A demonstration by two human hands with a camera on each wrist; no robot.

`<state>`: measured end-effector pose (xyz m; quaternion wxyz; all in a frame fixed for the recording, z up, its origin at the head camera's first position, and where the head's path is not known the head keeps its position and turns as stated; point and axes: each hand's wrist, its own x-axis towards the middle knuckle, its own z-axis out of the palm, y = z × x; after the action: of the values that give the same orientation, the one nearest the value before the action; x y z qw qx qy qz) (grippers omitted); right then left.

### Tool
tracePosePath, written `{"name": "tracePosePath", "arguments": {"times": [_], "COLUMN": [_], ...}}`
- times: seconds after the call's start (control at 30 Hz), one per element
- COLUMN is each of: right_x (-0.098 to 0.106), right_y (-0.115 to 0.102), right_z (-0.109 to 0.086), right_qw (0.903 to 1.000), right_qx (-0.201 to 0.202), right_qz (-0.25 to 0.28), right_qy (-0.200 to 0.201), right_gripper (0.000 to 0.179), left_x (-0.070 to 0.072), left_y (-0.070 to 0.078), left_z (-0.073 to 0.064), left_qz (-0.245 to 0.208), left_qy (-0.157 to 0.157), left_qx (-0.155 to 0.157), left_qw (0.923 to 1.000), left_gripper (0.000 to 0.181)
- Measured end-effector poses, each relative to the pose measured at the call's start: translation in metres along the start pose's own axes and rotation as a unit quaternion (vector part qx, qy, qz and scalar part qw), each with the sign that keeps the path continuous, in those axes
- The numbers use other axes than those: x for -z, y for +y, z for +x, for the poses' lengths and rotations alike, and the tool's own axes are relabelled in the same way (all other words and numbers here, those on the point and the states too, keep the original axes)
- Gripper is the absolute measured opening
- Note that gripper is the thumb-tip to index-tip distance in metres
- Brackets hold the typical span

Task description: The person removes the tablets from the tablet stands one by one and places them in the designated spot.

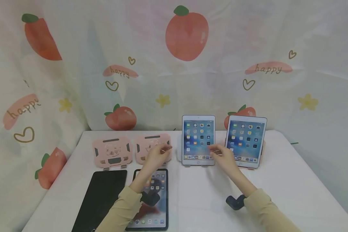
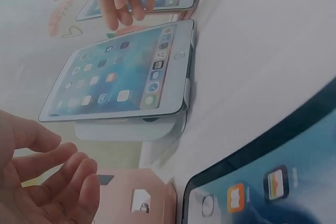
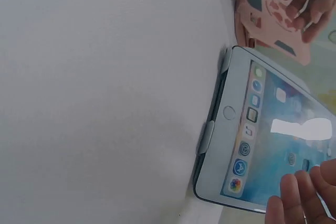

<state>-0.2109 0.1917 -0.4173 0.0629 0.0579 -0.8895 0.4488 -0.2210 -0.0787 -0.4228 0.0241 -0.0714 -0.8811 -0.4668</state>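
A small white tablet (image 1: 198,140) with a lit home screen leans upright on a pale stand (image 2: 126,131). To its right a similar white tablet (image 1: 245,141) stands slightly tilted on a pink stand (image 1: 263,149). My left hand (image 1: 159,155) hovers before the second pink stand (image 1: 142,141), left of the upright tablet. Its fingers are loosely curved and hold nothing, as the left wrist view shows. The right hand (image 1: 224,158) is by the right edge of the upright tablet, in front of the tilted one. Its fingers are relaxed around nothing; whether they touch the tablet I cannot tell.
Another pink stand (image 1: 113,151) stands at the back left. Before it lie a black tablet (image 1: 104,196) with a dark surface and a larger tablet (image 1: 162,206) with a lit screen, partly under my left forearm. A fruit-printed cloth (image 1: 150,90) hangs behind the white table (image 1: 197,206).
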Motion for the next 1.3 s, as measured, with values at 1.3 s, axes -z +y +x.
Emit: {"name": "tracePosePath", "arguments": {"times": [1.3], "right_x": [0.03], "right_y": [-0.009], "right_z": [0.05], "right_qw": [0.9979], "right_qx": [0.024], "right_qz": [-0.041], "right_qy": [0.045], "right_gripper": [0.044], "left_x": [-0.017], "left_y": [0.028], "left_z": [0.05], "left_qz": [-0.051], "left_qy": [0.036], "left_qx": [-0.026], "left_qw": [0.9977], "left_gripper": [0.024]}}
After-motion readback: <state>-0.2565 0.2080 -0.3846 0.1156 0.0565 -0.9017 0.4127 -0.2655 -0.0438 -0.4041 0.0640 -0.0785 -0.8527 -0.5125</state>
